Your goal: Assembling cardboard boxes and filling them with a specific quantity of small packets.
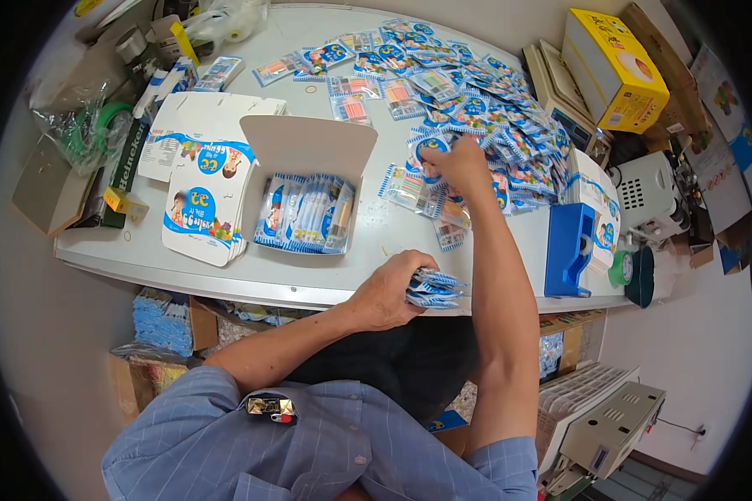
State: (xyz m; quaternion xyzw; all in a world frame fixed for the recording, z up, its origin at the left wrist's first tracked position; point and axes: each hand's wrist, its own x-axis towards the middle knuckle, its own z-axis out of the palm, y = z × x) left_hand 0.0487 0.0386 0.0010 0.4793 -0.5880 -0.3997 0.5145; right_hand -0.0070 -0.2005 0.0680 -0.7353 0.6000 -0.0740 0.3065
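Observation:
My left hand [386, 294] is closed around a small stack of blue-and-white packets [436, 290] at the table's front edge. Out over the near side of a heap of similar packets [510, 125], my right hand [461, 167] has its fingers closed on the edge of one packet [426, 145]; the fingertips are partly hidden. More packets [411, 190] with a clear window lie flat just below that hand. Left of my hands stands a white carton [309, 138], its lid raised, with a row of packets [307, 210] upright inside.
Flattened printed cartons [199, 213] are stacked left of the open carton. A blue tape dispenser [566, 250] stands at the right front, beside more cartons [595, 196]. A yellow box [614, 71] rests at the back right. Boxes and green tape [113, 125] crowd the left end.

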